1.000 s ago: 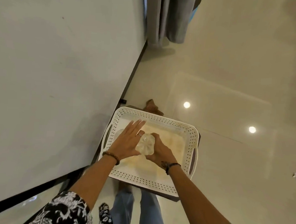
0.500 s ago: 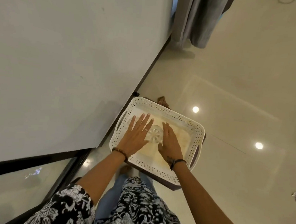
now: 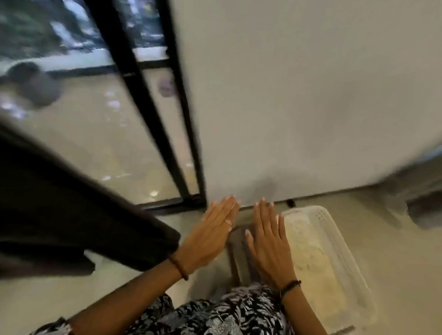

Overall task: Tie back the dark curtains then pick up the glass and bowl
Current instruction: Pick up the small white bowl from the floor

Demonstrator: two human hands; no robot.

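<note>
My left hand [image 3: 211,234] and my right hand [image 3: 268,238] are held flat side by side in front of me, fingers straight, with nothing in them. A white perforated tray [image 3: 349,257] sits on a low stand to the right of my right hand; the picture is blurred and I cannot make out the glass in it. A dark curtain [image 3: 55,208] fills the left side, its lower edge close to my left wrist. A second grey curtain [image 3: 432,195] hangs at the far right by the wall. No bowl is in view.
A black-framed glass door [image 3: 146,104] stands ahead on the left, next to a white wall [image 3: 311,95]. Pale glossy tiles [image 3: 403,271] cover the floor. A brown stand edge [image 3: 237,249] shows between my hands.
My hands have come off the glass in the tray and moved left, flat and empty. My head has swung left, bringing the dark curtain and glass door into view.
</note>
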